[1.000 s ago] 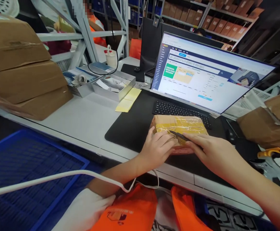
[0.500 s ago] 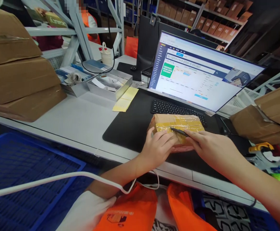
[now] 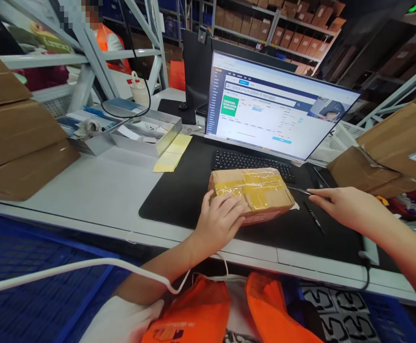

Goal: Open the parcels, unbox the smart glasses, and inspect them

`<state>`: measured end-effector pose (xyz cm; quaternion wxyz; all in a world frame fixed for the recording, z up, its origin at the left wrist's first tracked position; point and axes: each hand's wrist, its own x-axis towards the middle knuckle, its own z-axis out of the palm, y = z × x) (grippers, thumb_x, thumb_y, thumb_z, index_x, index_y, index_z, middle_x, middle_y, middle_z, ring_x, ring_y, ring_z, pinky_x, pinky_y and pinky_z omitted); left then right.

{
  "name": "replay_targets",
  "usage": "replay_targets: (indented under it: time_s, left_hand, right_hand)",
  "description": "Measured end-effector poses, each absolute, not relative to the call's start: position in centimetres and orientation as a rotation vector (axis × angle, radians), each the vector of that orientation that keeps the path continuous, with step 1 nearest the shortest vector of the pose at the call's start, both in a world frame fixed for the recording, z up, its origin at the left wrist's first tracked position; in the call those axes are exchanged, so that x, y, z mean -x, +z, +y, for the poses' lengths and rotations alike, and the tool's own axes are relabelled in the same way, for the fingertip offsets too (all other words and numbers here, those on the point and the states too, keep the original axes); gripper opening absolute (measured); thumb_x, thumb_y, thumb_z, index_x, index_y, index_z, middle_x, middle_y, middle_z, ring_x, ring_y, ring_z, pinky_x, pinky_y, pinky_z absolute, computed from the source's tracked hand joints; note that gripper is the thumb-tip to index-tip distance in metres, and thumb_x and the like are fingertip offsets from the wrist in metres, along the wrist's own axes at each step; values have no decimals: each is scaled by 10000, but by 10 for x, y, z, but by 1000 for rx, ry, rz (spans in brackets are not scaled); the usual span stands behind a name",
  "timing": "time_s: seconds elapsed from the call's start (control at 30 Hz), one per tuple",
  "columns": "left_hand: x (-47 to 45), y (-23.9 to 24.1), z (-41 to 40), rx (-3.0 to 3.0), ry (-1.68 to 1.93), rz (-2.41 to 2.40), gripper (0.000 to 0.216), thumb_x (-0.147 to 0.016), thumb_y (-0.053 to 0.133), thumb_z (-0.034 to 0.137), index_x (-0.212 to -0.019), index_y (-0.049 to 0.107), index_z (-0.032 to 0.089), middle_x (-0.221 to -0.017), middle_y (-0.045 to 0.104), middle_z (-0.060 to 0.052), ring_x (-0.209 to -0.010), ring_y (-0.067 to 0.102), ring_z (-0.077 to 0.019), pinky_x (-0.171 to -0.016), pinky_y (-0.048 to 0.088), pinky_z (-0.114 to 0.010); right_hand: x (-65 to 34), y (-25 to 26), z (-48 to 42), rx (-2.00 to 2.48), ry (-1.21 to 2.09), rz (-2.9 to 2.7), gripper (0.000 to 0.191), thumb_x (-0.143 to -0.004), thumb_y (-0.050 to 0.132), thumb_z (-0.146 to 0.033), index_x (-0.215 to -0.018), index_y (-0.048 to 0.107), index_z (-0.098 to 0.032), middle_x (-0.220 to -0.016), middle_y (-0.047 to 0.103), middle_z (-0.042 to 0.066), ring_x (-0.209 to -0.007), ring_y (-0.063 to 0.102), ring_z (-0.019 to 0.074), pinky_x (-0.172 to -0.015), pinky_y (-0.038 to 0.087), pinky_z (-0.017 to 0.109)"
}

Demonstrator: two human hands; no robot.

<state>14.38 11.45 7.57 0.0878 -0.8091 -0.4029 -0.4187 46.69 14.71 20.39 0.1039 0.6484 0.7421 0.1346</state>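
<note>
A small cardboard box [image 3: 268, 188] with yellowish tape across its top rests on the black desk mat. My left hand [image 3: 220, 221] lies on its near left part, fingers spread flat over the tape and edge. To the right of the box, my right hand [image 3: 343, 205] pinches a slim knife [image 3: 299, 190] whose thin tip points left toward the box's right side. Most of the handle is hidden in my fingers, so its exact kind is unclear. A black pen [image 3: 314, 218] lies on the mat just below that hand.
Behind the box are a black keyboard [image 3: 250, 162] and a lit monitor [image 3: 275, 109]. Large cartons [image 3: 18, 138] stand at left, more cartons [image 3: 382, 157] at right. A grey tray [image 3: 165, 138] and yellow paper [image 3: 173, 152] sit back left. A white cable [image 3: 86, 263] crosses in front.
My right hand has moved right, taking the knife off the taped top to beside the box. My left hand stays on the box. The view has shifted, and the pen now shows.
</note>
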Motion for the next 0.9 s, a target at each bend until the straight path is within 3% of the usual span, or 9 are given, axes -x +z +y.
replay_targets:
  time_s: [0.17,0.27,0.37,0.53,0.73,0.9]
  left_hand:
    - [-153,100,115,2457,-993,-1224,245,-1000,583,371,-1148,664,195,-1126,739,-55,-1021,611,-251,-1109,307,-566]
    - [-158,106,119,2512,-825,-1141,257,-1004,558,283,-1208,653,159,-1136,721,-80,-951,587,-236,-946,415,-462]
    - [-161,104,123,2528,-846,-1087,304,-1004,550,244,-1277,631,137,-1248,696,-94,-972,568,-230,-848,430,-407]
    - [-165,101,123,2523,-874,-1138,287,-1013,537,288,-1215,668,130,-1175,726,-89,-951,569,-245,-803,423,-413]
    - [-165,101,124,2517,-931,-1136,269,-995,571,278,-1198,675,134,-1165,741,-79,-948,578,-238,-803,420,-419]
    - [-163,99,124,2526,-1026,-1148,257,-981,596,272,-1186,681,142,-1167,747,-67,-968,575,-230,-848,425,-414]
  right_hand:
    - [-428,202,128,-1698,489,2593,383,-1033,483,-423,-1314,719,-313,-1017,810,46,-812,769,251,-589,497,311]
    - [-398,198,124,-1528,525,2703,357,-1031,500,-376,-1288,728,-281,-981,807,40,-754,757,214,-560,469,292]
    - [-389,194,128,-1510,583,2694,345,-1029,503,-359,-1269,731,-260,-934,802,39,-715,747,210,-525,434,291]
    - [-389,190,134,-1476,566,2706,348,-1033,480,-332,-1262,726,-242,-1042,800,63,-739,745,195,-521,413,277]
    - [-383,193,134,-1473,557,2626,361,-1036,464,-358,-1271,720,-261,-904,791,67,-636,700,195,-498,332,278]
    - [-447,200,149,-1731,582,2294,383,-1008,503,-347,-1310,719,-249,-831,775,125,-609,679,244,-527,298,305]
